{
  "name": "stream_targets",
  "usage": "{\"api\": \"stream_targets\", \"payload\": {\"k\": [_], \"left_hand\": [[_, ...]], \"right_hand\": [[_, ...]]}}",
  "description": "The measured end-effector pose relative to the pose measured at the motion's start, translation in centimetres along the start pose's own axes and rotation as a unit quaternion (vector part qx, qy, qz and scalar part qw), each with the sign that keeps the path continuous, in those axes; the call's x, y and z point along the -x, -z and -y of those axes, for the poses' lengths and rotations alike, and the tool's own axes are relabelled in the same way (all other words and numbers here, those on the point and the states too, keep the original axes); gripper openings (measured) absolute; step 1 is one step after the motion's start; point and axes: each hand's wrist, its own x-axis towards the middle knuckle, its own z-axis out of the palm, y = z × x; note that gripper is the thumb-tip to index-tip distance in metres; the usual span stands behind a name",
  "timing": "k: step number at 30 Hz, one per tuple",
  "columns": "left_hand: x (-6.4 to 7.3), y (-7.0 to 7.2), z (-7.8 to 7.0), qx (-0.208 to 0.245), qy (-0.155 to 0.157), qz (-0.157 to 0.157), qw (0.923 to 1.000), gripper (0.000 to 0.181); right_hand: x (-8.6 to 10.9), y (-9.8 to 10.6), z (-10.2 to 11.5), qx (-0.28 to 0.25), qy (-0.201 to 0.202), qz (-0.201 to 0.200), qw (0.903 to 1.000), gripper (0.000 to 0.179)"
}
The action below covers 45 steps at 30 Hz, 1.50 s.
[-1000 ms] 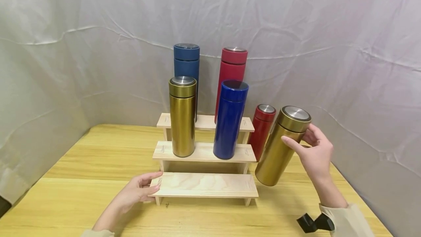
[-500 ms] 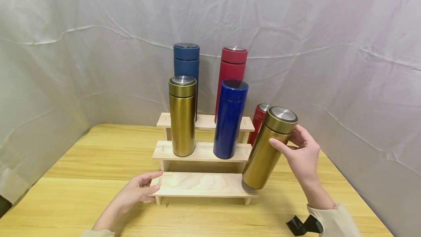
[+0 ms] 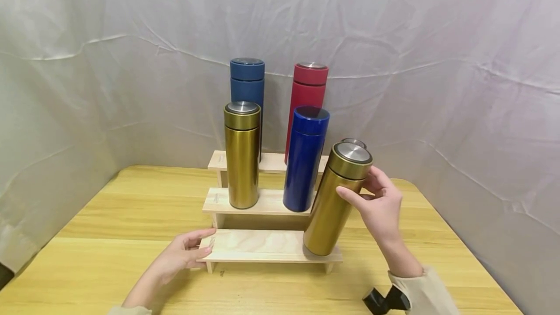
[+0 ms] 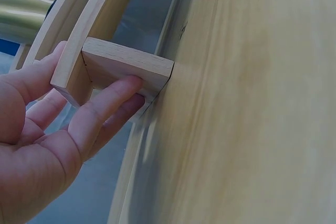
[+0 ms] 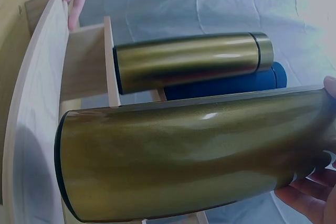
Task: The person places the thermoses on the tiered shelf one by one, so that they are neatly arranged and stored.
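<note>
My right hand [image 3: 380, 208] grips a gold thermos [image 3: 332, 208] near its cap, thumb on the near side and fingers round the far side. The bottle leans to the right, its base at the right part of the lowest step of a three-tier wooden stand [image 3: 253, 246]. With my left hand [image 3: 181, 255] I hold the left end of that step; in the left wrist view several fingertips [image 4: 131, 83] press against the stand's leg [image 4: 126, 62]. On the middle step stand another gold thermos [image 3: 242, 159] and a glossy blue thermos [image 3: 305, 164].
A matte blue thermos [image 3: 247, 74] and a red thermos [image 3: 309, 79] stand on the top step. Another bottle, its silver lid [image 3: 353, 142] showing, is mostly hidden behind the held one. Grey cloth [image 3: 153, 86] hangs behind the wooden table [image 3: 109, 237].
My right hand has carried the gold thermos leftward from beside the stand to over its lowest step, covering most of the bottle behind. The left hand has stayed in place.
</note>
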Motion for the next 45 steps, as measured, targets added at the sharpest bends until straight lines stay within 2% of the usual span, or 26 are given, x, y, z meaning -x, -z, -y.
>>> {"api": "stream_targets", "payload": {"k": [14,22,31,37,45], "left_hand": [[0.2,0.1,-0.1,-0.01,-0.003,0.0,0.9999,0.057],[0.2,0.1,-0.2,-0.009,-0.002,0.0,1.0,0.057],[0.0,0.1,0.0,-0.012,-0.008,0.008,0.9999,0.055],[-0.1,0.2,0.1,-0.009,-0.009,0.008,0.9999,0.055],[0.0,0.1,0.1,-0.008,-0.006,0.006,0.9999,0.056]], "right_hand": [[0.9,-2.8,0.3,-0.024,0.011,0.036,0.999,0.053],[1.3,-4.8,0.6,-0.088,0.019,0.072,0.9934,0.056],[2.0,-7.2,0.3,-0.074,0.008,0.08,0.994,0.057],[2.4,-9.1,0.5,-0.098,0.012,0.102,0.9898,0.059],[2.9,-11.1,0.8,-0.117,0.015,0.113,0.9866,0.058]]}}
